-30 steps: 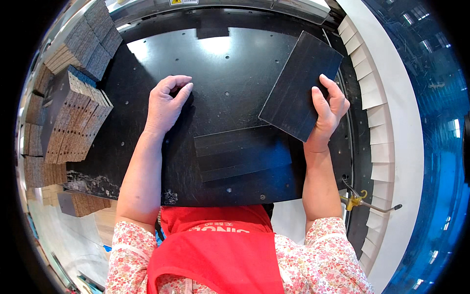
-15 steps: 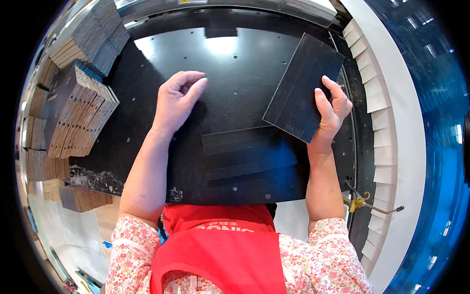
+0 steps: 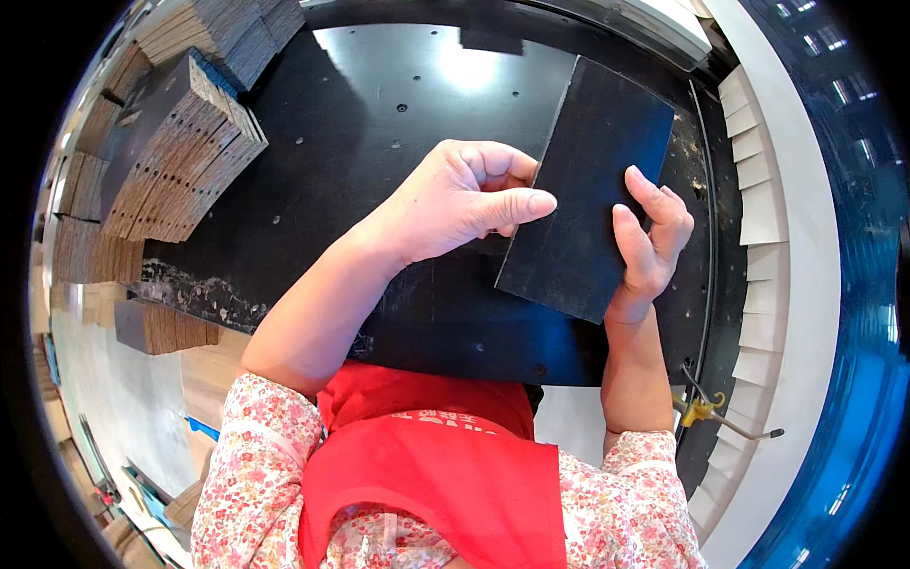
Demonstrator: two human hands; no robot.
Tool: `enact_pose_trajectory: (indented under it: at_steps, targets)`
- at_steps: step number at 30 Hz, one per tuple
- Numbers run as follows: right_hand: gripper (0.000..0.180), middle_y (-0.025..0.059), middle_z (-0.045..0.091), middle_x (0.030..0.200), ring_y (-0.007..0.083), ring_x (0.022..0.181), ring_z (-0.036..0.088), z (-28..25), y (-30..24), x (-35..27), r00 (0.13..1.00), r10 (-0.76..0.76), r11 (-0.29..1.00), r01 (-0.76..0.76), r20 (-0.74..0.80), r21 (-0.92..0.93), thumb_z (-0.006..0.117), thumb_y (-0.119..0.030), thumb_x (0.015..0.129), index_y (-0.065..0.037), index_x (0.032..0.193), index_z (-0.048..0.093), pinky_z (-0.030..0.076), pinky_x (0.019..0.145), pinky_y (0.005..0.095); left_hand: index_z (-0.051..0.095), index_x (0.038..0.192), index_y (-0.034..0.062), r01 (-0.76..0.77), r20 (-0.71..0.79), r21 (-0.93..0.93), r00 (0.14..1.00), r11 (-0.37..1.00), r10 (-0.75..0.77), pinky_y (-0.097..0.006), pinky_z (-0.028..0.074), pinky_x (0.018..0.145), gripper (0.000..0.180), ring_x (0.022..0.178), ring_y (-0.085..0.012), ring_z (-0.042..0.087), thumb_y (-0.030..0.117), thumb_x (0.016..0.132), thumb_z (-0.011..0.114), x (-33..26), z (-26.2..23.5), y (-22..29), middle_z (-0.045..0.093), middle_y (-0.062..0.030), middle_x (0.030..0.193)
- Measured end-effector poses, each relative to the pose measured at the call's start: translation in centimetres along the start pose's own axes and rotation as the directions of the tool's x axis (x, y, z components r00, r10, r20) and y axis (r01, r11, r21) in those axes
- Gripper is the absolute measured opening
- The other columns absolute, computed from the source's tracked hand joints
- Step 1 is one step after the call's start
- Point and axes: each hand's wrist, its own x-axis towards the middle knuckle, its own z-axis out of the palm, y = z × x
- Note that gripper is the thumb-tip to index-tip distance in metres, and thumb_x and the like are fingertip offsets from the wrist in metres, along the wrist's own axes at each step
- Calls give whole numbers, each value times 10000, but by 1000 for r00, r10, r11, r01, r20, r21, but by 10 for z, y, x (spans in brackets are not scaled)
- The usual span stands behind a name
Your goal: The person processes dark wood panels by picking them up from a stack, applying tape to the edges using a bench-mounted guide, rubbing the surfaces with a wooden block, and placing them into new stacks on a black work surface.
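A dark rectangular board (image 3: pixel 597 180) with a thin pale edge is held tilted above the black worktable (image 3: pixel 322 194). My left hand (image 3: pixel 455 199) is closed at its left edge, the thumb lying over the face and the curled fingers partly hidden at the edge. On the opposite side, my right hand (image 3: pixel 654 242) grips the right edge. Its thumb and forefinger show in front of the face, while the fingers behind are hidden.
Stacks of dark-faced boards with brown drilled edges (image 3: pixel 180 161) stand along the table's left side. Overlapping white flaps (image 3: pixel 763 247) line the right side, near a yellow fitting (image 3: pixel 700 410) on a metal rod. Pale machine housing (image 3: pixel 664 24) borders the far right.
My left hand has moved right, from over the bare table to the board's left edge, and taken hold. The board has turned a little more upright in my right hand. The whole view has shifted slightly.
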Motion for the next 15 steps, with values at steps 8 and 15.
enact_pose_trajectory:
  at_steps: [8, 15]
  targets:
    - [199, 120, 658, 1219, 229, 1004, 599, 4, -8, 0, 986, -152, 978, 139, 75, 154, 699, -123, 773, -140, 957, 626, 484, 975, 449, 651, 1021, 55, -28, -146, -156, 989, 987, 6, -157, 495, 557, 273, 573, -2, 568, 322, 966, 662, 8, -22, -8, 604, 51, 718]
    - [215, 108, 660, 1214, 210, 966, 585, 8, -16, 0, 969, -205, 954, 166, 140, 249, 691, -123, 757, -149, 960, 626, 488, 977, 437, 662, 912, 111, -73, -297, -141, 954, 987, 28, -169, 487, 569, 326, 608, -21, 574, 430, 970, 628, 12, -43, -29, 603, 44, 723]
